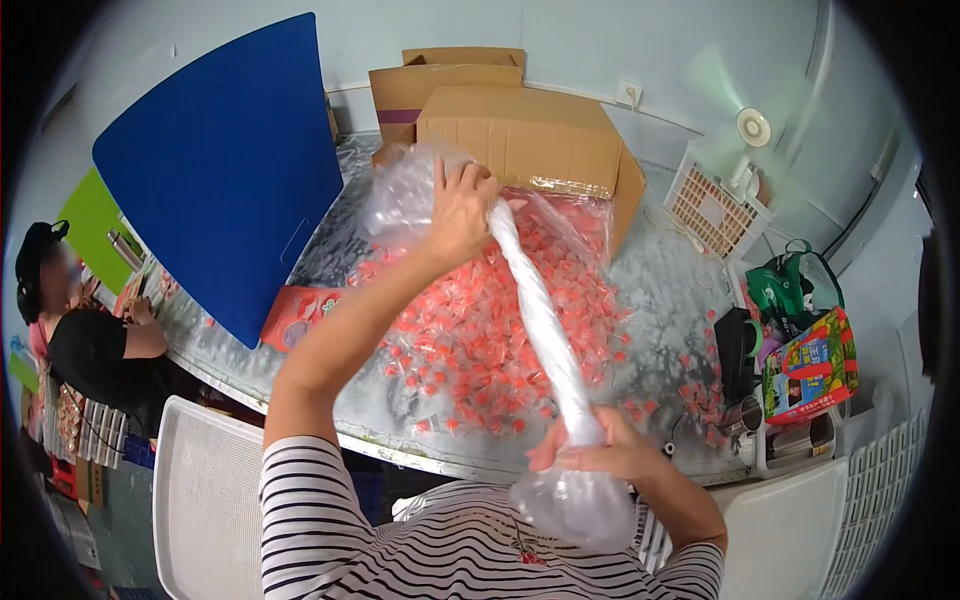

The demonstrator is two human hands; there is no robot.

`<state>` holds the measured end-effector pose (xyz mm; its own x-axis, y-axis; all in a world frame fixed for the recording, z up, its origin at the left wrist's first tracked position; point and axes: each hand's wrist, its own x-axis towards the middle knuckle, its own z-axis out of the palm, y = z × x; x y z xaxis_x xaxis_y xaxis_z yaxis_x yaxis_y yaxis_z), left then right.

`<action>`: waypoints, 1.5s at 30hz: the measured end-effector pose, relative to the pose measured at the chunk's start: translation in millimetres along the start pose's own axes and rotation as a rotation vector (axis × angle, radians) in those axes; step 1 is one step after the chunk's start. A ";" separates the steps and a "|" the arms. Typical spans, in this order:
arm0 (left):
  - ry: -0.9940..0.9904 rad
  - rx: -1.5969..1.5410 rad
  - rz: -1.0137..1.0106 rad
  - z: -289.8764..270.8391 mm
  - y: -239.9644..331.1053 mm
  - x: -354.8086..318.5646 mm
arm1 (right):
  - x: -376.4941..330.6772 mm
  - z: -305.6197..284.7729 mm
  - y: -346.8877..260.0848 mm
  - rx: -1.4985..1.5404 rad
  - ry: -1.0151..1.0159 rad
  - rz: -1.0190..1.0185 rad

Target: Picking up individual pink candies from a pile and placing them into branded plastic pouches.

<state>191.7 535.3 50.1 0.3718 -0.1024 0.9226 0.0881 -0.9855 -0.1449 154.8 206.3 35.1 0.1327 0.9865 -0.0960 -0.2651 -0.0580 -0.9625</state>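
1. I see the left hand (464, 212) stretched out over the table (665, 310), fingers closed around the far end of the twisted plastic (541, 315).
2. I have the right hand (610, 450) low and close to the body, its fingers and thumb clamped around the near end of the same plastic.
3. Between the two hands, the plastic runs as a tight whitish rope, slanting from far left to near right; clear, loose bulges puff out beyond both grips.
4. The rope hangs above a wide heap of small wrapped red pieces (470, 340) on the table; a few more lie scattered toward the right.
5. Behind the heap I can see a cardboard box (515, 128) with clear film at its front, more red pieces showing through it.
6. On my left, a big blue board (225, 165) stands near a flat red packet (296, 312). Past it sits a co-worker (95, 345) in a dark top.
7. On my right are a fan (752, 127), a white basket (708, 212), a green bag (778, 292) and a colourful bag (808, 370).
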 end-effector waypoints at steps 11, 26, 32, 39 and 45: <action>-0.818 -2.248 -0.737 -65.3 140.0 -2.1 | -5.1 -65.2 53.9 -0.351 0.036 -0.150; -0.544 -0.512 -0.212 -26.5 107.2 -23.3 | 38.5 -41.0 -32.7 -1.611 0.692 -0.321; -0.664 -0.699 -0.507 -27.9 119.1 -26.1 | 55.6 -26.7 13.4 -1.258 0.787 -0.502; -0.491 -0.527 -0.002 -54.2 113.1 -42.5 | 53.1 -59.7 34.4 -1.287 0.722 -0.630; -0.797 -1.288 -0.681 -65.0 119.4 -56.7 | 52.2 -53.3 25.0 -1.313 0.818 -0.738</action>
<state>121.0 414.6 3.8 0.9722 0.0562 0.2271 -0.1983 -0.3174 0.9273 206.0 248.1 -7.4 0.3852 0.5552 0.7371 0.9182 -0.1506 -0.3664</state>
